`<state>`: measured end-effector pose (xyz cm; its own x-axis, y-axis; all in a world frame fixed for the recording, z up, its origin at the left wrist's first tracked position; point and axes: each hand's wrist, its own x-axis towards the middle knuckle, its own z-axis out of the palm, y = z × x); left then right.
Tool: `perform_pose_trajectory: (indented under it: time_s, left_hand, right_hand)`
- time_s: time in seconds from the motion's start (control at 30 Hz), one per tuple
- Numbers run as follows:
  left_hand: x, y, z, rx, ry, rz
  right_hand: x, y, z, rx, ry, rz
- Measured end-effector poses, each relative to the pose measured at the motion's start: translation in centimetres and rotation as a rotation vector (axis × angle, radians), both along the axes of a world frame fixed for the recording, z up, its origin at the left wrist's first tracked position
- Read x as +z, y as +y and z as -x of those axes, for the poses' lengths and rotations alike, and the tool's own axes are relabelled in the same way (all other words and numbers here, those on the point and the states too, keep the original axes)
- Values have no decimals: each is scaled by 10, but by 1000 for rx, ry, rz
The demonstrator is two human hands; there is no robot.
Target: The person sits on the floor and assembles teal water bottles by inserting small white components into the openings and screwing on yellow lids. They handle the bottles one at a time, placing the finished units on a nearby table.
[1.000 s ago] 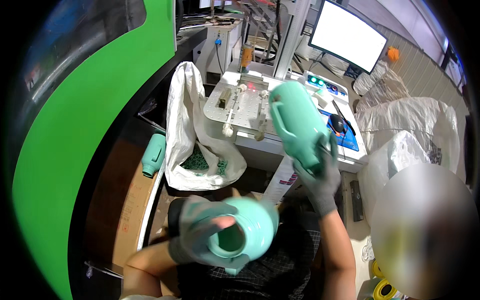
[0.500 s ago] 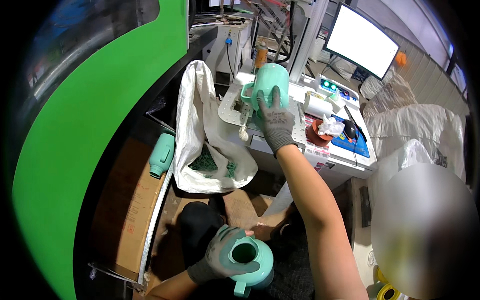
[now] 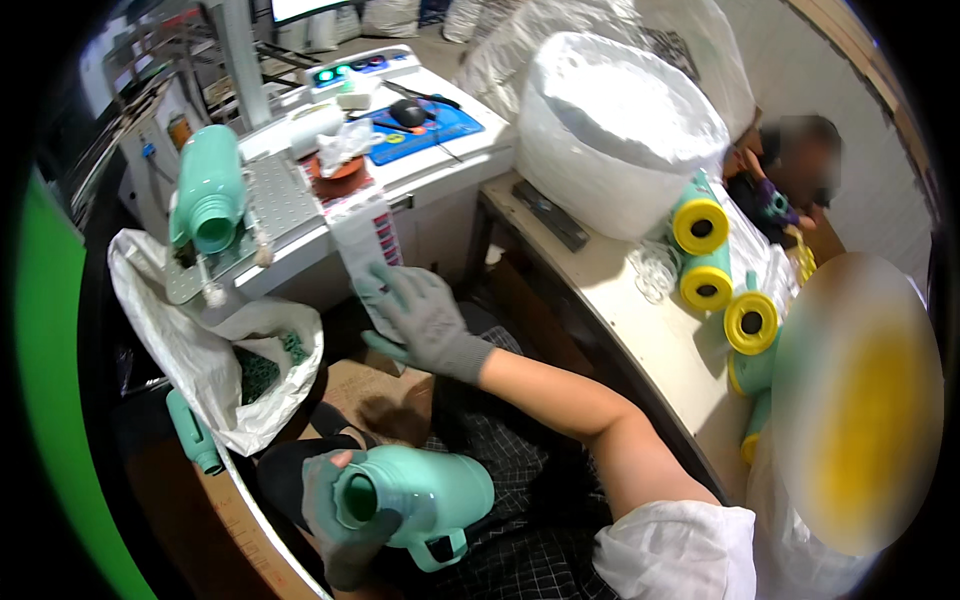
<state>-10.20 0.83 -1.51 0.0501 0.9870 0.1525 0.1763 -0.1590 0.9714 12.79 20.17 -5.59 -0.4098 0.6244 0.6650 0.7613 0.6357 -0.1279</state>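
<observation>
Across my lap, a mint-green plastic jug body (image 3: pixel 440 490) lies tilted with its open mouth toward the left. My gloved left hand (image 3: pixel 325 500) is wrapped around its neck end. The gloved right hand (image 3: pixel 425 320) is raised with fingers spread, holding nothing. Behind its fingertips hangs a printed label strip (image 3: pixel 358 235) from the white worktable (image 3: pixel 420 175). A second green jug body (image 3: pixel 208 170) rests on the perforated metal plate (image 3: pixel 280 195), mouth facing me. At the left, a third, smaller-looking one (image 3: pixel 192 432) lies by the cardboard (image 3: pixel 235 520).
A white sack (image 3: pixel 180 340) holds green trimmings. On the worktable are a control box (image 3: pixel 360 68), a mouse (image 3: pixel 407 112) and a brown roll (image 3: pixel 340 178). Several yellow-rimmed green jugs (image 3: pixel 705 285) stand on the side table (image 3: pixel 560 275) beside a big white bag (image 3: pixel 610 150). Another person sits behind.
My view has swung right. My right hand has come off the jug on the plate and back toward me. The left hand's jug has tipped from upright to lying.
</observation>
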Motion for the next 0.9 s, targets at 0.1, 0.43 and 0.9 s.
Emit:
perform_pose_trajectory:
  time_s: [0.1,0.43,0.9]
  left_hand:
    - [-11,4,-1,-38,-77,20]
    - [5,45,-55,-247,29,-56]
    - [3,46,-68,-353,-40,-62]
  right_hand:
    - [-13,-53,-90,-239,21,93]
    - [195,-107,-339,-708,-138,-428]
    - [156,-492,-538,-1827,403,972]
